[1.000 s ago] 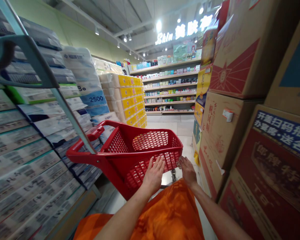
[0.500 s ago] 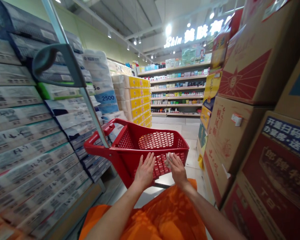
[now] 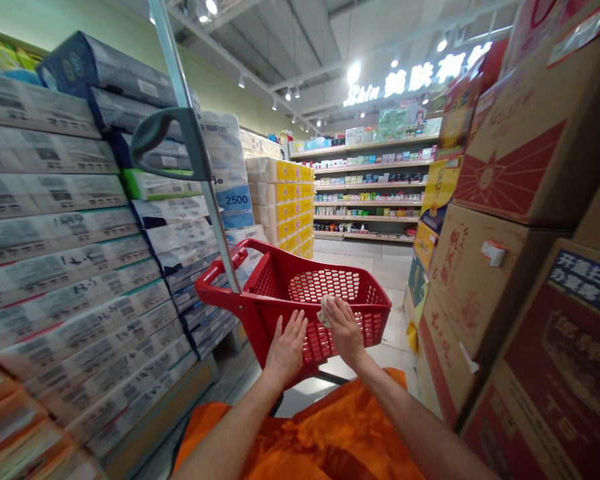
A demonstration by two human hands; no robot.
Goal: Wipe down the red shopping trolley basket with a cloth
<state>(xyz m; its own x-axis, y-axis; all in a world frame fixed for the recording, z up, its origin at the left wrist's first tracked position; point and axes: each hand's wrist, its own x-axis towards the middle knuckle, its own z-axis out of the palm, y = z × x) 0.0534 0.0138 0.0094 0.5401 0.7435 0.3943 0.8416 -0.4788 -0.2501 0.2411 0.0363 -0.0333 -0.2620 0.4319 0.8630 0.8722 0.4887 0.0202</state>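
A red plastic shopping basket cart (image 3: 260,325) with perforated sides stands in front of me. Its metal pole carries a grey loop handle (image 3: 200,147) at the upper left. My left hand (image 3: 287,347) lies against the near side of the basket, fingers stretched out and holding nothing. Under the fingers of my right hand (image 3: 347,331) is a crumpled pale cloth (image 3: 324,312), at the basket's near upper rim. Part of the cloth is hidden by that hand. Orange fabric (image 3: 300,443) spreads below my forearms.
Packs of paper goods (image 3: 80,253) are stacked high on the left. Cardboard cartons (image 3: 475,280) rise close on the right. Yellow-fronted packs (image 3: 293,207) stand beyond the cart, and shelves of small goods (image 3: 370,193) line the back.
My right hand has moved left and up along the basket's near side with the cloth, up to the rim. The left hand stays on the side. The view has swung slightly left.
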